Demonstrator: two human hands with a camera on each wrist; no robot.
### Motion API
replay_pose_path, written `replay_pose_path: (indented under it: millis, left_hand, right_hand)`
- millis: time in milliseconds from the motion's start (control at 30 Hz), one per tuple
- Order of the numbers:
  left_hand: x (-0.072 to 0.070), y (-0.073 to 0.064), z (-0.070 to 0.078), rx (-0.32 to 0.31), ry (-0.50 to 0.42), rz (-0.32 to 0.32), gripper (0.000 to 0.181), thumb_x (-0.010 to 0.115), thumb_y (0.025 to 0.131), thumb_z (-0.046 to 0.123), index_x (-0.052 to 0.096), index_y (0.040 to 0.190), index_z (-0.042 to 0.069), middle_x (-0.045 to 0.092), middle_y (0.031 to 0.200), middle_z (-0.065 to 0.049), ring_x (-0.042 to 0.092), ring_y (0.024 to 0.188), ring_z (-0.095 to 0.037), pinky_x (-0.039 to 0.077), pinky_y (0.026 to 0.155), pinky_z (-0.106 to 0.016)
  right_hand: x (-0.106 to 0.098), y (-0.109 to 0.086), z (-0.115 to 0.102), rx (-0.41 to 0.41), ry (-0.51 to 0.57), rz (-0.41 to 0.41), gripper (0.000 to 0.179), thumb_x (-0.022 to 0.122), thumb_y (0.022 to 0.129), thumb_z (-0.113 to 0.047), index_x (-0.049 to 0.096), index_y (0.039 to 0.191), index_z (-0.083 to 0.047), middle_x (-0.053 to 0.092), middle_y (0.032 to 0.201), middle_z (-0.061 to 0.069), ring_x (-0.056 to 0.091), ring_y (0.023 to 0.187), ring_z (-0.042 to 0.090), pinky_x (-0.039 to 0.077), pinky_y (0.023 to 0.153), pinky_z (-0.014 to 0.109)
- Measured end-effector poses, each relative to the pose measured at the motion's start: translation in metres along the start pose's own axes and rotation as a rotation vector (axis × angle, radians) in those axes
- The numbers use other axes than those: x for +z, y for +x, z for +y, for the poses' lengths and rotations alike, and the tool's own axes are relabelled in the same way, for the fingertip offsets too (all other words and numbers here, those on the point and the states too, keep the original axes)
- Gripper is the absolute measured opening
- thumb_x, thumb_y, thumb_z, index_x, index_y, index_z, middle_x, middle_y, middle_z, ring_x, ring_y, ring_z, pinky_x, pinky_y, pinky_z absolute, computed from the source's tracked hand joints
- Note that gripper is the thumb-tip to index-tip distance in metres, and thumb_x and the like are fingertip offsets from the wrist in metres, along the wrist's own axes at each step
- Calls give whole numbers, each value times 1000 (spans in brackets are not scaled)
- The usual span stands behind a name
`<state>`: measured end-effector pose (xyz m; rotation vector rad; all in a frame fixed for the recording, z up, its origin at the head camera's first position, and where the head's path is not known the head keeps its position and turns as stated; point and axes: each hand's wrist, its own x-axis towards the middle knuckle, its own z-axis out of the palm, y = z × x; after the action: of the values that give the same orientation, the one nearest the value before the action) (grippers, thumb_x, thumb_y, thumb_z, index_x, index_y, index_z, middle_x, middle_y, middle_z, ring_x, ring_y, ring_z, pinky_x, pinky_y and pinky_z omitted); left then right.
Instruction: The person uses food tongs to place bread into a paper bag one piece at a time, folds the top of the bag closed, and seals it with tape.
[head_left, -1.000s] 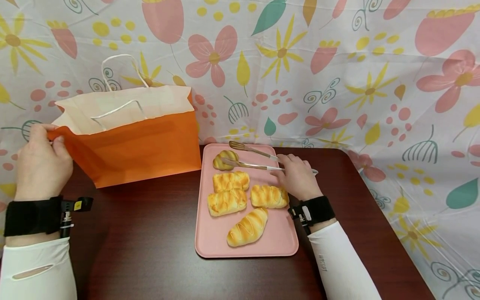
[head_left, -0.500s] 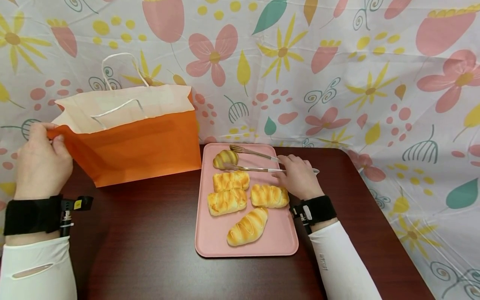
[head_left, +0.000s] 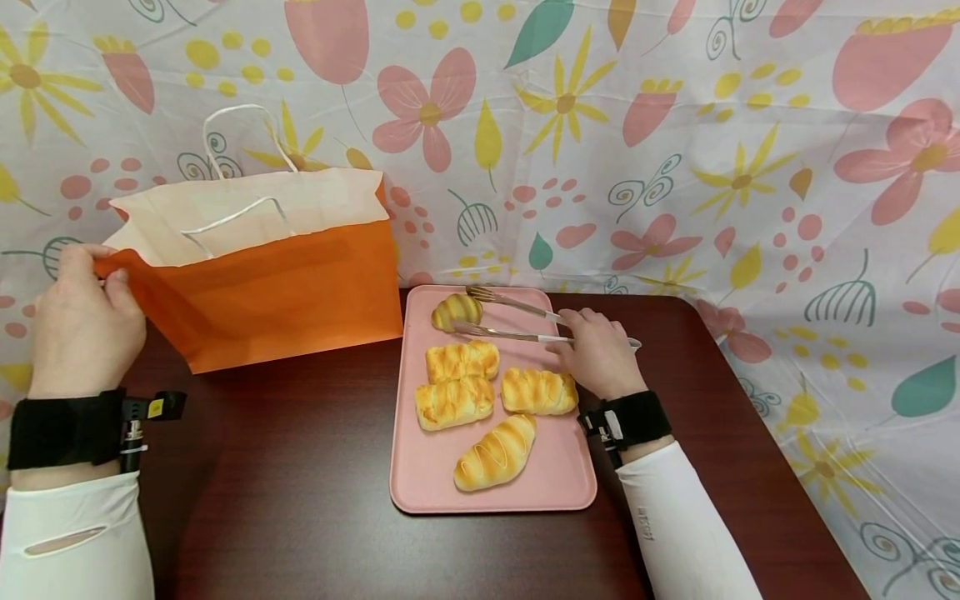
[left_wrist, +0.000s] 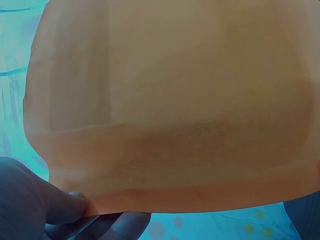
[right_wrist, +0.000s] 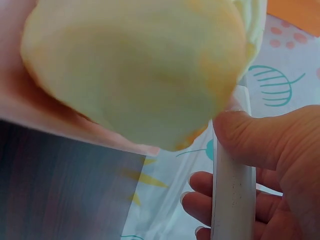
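Observation:
My left hand (head_left: 88,321) pinches the near left edge of an orange paper bag (head_left: 285,296), which stands with its mouth spread and its pale inside showing. In the left wrist view the thumb and fingers grip the paper's rim. My right hand (head_left: 598,352) holds a pair of tongs (head_left: 517,336) with white handles and metal tips. The tong arms are spread, one tip behind and one in front of a small striped round bun (head_left: 456,312) at the tray's far left. In the right wrist view, thumb and fingers wrap a white tong handle (right_wrist: 234,200).
The pink tray (head_left: 420,492) also carries several other breads: two rectangular rolls at the left, another roll (head_left: 538,392) at the right and an oval bread (head_left: 495,454) in front. The dark wooden table (head_left: 300,483) meets a patterned cloth (head_left: 585,167) behind.
The tongs have shifted slightly to the right, and the round bun has moved a little right and back with them. My left hand and the bag stay nearly still.

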<state>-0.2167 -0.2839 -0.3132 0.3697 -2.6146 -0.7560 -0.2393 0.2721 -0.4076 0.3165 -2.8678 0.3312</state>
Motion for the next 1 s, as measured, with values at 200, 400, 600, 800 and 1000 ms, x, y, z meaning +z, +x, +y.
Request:
replay_pose_path:
  millis: [200,400,600,800,1000]
  left_hand:
    - [1,-1,2,-9,-4,-3,49,24,106,24,24,148,-2,43,134,-40,47,106,-57,41,87,-69]
    - [1,0,1,-5,-2,-1,49,24,106,24,24,148,-2,43,133,-41,46,106,-57,40,88,-70]
    - [1,1,1,-7,0,-5,49,24,106,24,24,148,-2,43,134,-41,46,107,-58,41,88,-69]
    - [2,1,1,-9,-6,2,49,24,106,24,24,148,-2,43,135,-40,46,108,-57,41,88,-69]
    - [2,0,0,0,-3,9,48,25,106,23,26,147,-2,45,131,-41,47,106,-58,40,88,-70]
  right_hand:
    - [-1,0,0,-6,4,-9,58,72,90,-34,55,135,-3,60,116,18,54,110,36,37,95,57]
    - [-2,0,0,5,7,-20,59,72,89,-35,55,135,-3,60,119,18,53,112,36,36,97,56]
    - [2,1,1,19,-4,-28,58,71,90,-35,54,136,-4,59,120,17,53,113,36,35,98,57]
    - [7,2,1,35,-29,-45,55,67,93,-32,52,138,-5,58,123,18,51,116,35,32,100,57]
    - [12,1,-2,24,-69,-74,56,65,95,-28,48,142,-4,57,125,19,52,116,36,34,100,57]
